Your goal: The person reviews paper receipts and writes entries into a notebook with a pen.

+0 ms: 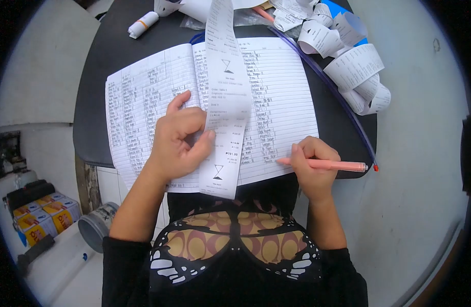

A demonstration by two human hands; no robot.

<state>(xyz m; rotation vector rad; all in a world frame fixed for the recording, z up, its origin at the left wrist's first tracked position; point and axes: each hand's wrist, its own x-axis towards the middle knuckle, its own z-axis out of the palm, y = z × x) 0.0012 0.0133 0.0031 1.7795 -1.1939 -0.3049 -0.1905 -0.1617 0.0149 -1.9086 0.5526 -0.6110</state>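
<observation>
An open ruled notebook (289,97) filled with handwritten columns lies before me on the dark table. Across its middle runs a long printed receipt strip (226,110), its lower end hanging near the notebook's bottom edge. My left hand (182,135) rests on the left page and pinches the strip's left edge between thumb and curled fingers. In my right hand (316,166) is a pink pen (343,165), held near its tip over the lower right page, beside the last written lines. Parts of both pages are hidden under the strip and my hands.
Curled receipt rolls (356,66) pile up at the table's right rear. A small rolled paper (143,24) with a band lies at the left rear. A purple zipper edge (338,92) runs along the right. Yellow boxes (46,217) and a bucket (98,225) stand lower left.
</observation>
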